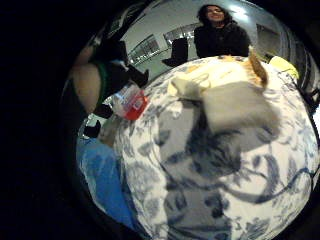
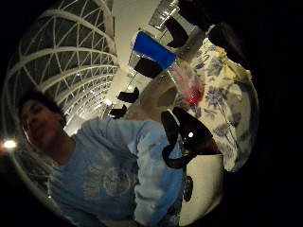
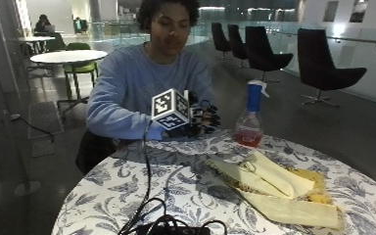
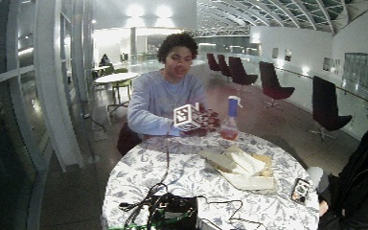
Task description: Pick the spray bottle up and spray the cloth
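**Gloved hand raised at the table edge, spray bottle standing untouched beside it**

The person's black-gloved right hand (image 3: 201, 121) is lifted just above the near edge of the round table with the blue-and-white floral tablecloth (image 3: 142, 186), in front of the chest of their light blue sweatshirt (image 3: 136, 83). Its fingers are loosely spread and curl round nothing; the hand holds no object.

Just beside the hand, on its outer side toward the row of dark chairs, stands the clear plastic spray bottle with a blue neck, white trigger head and red liquid in its base (image 3: 249, 117). It is upright on the tablecloth near the table's rim and is apart from the glove, with a visible gap between them. In the thumb-side palm view the same bottle (image 2: 187, 82) shows close by the hand, and in the little-finger-side palm view it (image 1: 131, 101) lies at the table's edge.

Further from the hand, beyond the bottle and toward the middle of the table, lies the pale yellow folded cloth (image 3: 276, 188), spread in overlapping layers flat on the tablecloth, well apart from the glove. The wide outside view shows the cloth (image 4: 241, 167) between the bottle (image 4: 230, 120) and the table's far rim.
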